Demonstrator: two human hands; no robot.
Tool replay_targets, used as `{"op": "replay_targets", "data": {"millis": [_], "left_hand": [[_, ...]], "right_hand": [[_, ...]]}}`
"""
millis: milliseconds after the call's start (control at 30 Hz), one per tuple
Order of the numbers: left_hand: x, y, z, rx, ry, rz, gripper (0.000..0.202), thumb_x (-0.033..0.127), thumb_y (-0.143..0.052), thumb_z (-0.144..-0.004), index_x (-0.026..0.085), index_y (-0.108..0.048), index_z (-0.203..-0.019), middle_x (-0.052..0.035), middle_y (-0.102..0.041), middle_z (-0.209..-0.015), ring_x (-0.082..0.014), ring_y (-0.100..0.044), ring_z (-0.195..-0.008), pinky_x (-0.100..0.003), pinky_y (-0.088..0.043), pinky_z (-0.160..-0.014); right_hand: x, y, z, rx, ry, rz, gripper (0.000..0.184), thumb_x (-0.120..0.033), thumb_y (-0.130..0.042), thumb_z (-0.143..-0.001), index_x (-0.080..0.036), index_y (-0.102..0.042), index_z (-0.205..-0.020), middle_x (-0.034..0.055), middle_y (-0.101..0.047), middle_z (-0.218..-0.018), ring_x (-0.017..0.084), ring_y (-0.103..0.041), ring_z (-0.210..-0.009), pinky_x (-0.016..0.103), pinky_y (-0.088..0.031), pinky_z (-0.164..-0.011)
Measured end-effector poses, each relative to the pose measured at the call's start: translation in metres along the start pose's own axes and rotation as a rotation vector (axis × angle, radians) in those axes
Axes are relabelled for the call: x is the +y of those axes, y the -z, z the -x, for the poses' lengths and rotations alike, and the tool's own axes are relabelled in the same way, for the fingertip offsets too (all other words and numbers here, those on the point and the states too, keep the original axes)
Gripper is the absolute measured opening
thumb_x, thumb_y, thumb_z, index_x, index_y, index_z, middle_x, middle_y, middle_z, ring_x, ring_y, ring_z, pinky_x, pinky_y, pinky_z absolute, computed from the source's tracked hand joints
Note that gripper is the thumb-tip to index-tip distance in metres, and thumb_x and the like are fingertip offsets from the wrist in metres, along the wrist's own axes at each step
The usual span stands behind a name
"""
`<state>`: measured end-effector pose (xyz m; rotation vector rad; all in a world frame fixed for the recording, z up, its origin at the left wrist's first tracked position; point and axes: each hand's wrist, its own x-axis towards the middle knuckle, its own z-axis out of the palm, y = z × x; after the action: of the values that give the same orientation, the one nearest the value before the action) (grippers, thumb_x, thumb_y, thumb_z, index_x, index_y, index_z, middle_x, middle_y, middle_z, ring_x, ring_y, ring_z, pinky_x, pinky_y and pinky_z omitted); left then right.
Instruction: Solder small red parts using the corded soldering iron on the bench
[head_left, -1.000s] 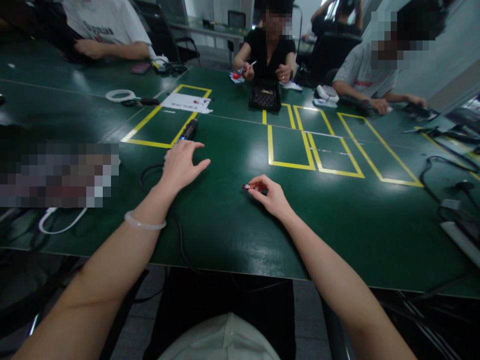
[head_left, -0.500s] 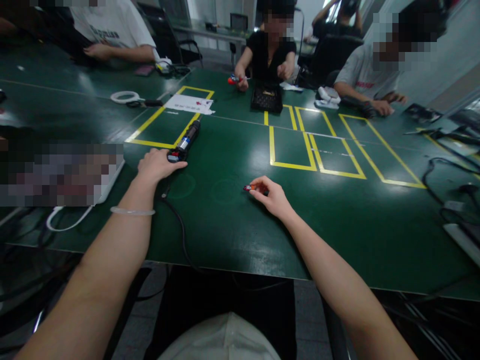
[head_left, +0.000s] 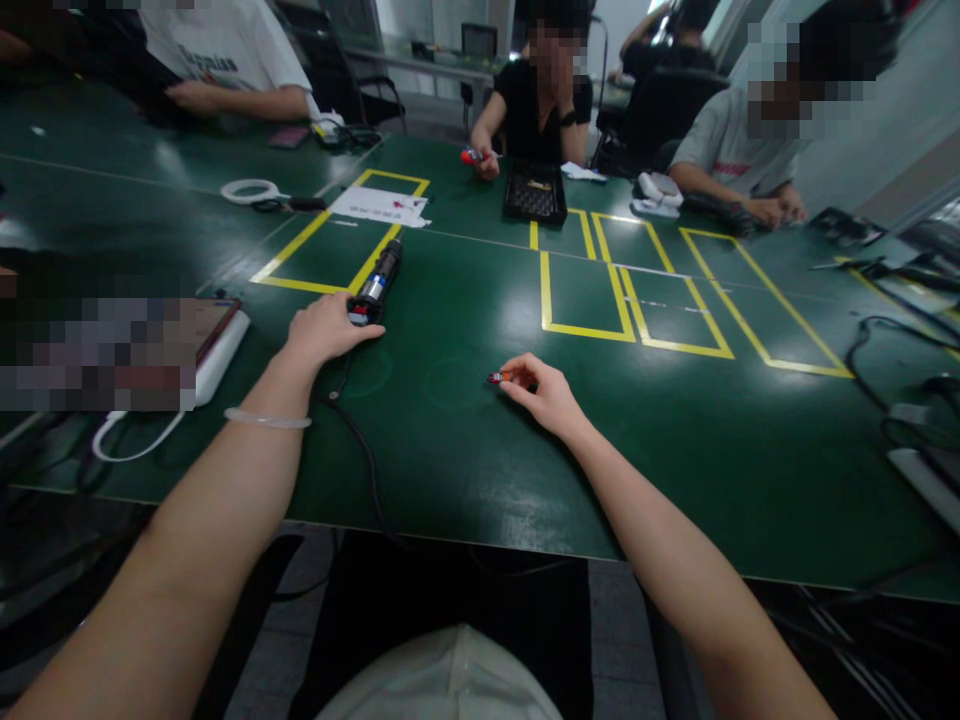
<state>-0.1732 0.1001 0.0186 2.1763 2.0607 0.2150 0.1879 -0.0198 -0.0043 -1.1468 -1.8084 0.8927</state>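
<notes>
My left hand is closed around the near end of what looks like a corded electric screwdriver. This black cylindrical tool has a silver and blue label and lies slanted on the green table, its far end pointing away from me. My palm hides part of its near end. Between the thumb and fingertips of my right hand is a small red and orange piece, held just over the tabletop; its exact kind is too small to make out. A black cord runs from near the tool toward the table's front edge.
Yellow tape rectangles mark the green table. A printed paper and white cable loop lie beyond my left hand. A black tray stands before a co-worker. A tablet-like device sits left; cables lie right.
My left hand has shifted slightly to the right with the tool. My right hand stays nearly still with the small piece. Across the table, a co-worker has raised one hand to the face.
</notes>
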Motion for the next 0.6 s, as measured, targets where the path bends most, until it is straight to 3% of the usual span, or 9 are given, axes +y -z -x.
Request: {"op": "replay_targets", "data": {"millis": [133, 600], "left_hand": [[0.030, 0.003, 0.015, 0.030, 0.053, -0.061, 0.079, 0.072, -0.060, -0.074, 0.016, -0.058, -0.130, -0.0195, -0.064, -0.126, -0.0420, -0.062, -0.110, -0.049, -0.047, -0.086], [0.124, -0.010, 0.061, -0.002, -0.292, -0.091, 0.063, 0.061, -0.061, -0.080, 0.015, -0.058, -0.122, -0.0156, -0.067, -0.116, -0.0342, -0.064, -0.103, -0.042, -0.046, -0.085]], "right_hand": [[-0.001, 0.000, 0.000, -0.004, -0.002, 0.008, 0.019, -0.032, -0.067, -0.085, -0.019, -0.063, -0.099, -0.0007, -0.062, -0.077, 0.012, -0.052, -0.064, 0.027, -0.044, -0.064], [0.002, -0.003, -0.002, 0.021, 0.009, -0.008, 0.018, -0.034, -0.070, -0.083, -0.020, -0.062, -0.093, -0.0017, -0.058, -0.074, 0.012, -0.051, -0.063, 0.027, -0.044, -0.063]]}}
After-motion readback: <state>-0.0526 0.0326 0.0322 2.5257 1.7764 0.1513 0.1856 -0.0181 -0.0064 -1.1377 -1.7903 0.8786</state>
